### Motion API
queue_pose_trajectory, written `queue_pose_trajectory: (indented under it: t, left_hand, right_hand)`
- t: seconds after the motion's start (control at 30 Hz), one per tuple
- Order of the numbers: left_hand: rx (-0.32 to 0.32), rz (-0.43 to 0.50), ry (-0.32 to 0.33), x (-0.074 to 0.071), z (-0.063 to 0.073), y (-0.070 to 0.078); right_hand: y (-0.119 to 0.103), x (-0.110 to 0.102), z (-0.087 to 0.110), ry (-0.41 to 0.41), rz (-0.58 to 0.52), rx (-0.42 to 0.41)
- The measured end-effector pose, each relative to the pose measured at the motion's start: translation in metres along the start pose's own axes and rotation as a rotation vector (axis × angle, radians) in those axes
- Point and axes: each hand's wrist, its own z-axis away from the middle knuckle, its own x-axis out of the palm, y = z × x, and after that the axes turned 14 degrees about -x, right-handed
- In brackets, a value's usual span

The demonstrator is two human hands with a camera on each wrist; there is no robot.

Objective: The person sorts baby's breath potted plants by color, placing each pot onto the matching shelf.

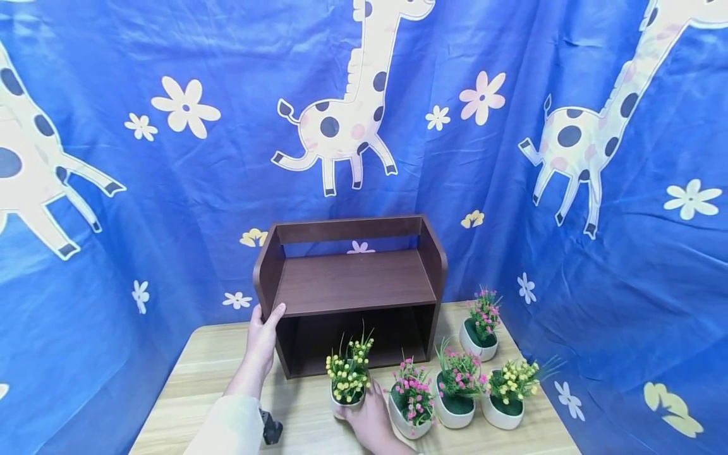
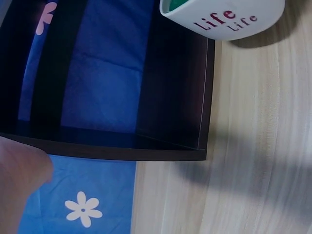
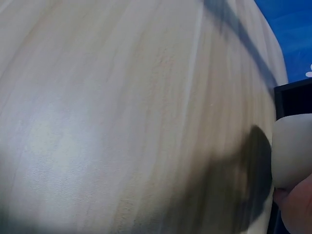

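Note:
A dark brown two-level shelf (image 1: 355, 284) stands at the back of the table. My left hand (image 1: 263, 341) grips the front edge of its left side panel, thumb on the inner side; in the left wrist view only part of this hand (image 2: 22, 178) shows. My right hand (image 1: 372, 420) holds a white pot (image 2: 234, 19) printed with "Life", which carries a yellow-flowered artificial plant (image 1: 348, 373). The pot is in front of the lower compartment's opening. In the right wrist view, its shadow falls on the table beside it, and my fingers (image 3: 300, 209) wrap its side.
Right of my right hand stand two pink-flowered pots (image 1: 411, 404) (image 1: 457, 392) and a yellow-flowered pot (image 1: 506, 398). Another pink-flowered pot (image 1: 480, 328) is farther back, right of the shelf. Blue giraffe-print curtain (image 1: 227, 189) surrounds the wooden table (image 1: 188, 379).

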Motion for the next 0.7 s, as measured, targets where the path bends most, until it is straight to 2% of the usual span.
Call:
queue_pose_trajectory:
  t: [0.37,0.7]
  left_hand:
    - [-0.001,0.021,0.006,0.0,-0.003,-0.001]
    - [-0.008,0.027,-0.013,-0.002,-0.003,-0.003]
  right_hand:
    - [-0.031,-0.023,-0.005,0.015,-0.09,-0.06]
    - [-0.053,-0.033,-0.015,0.005,-0.193,-0.02]
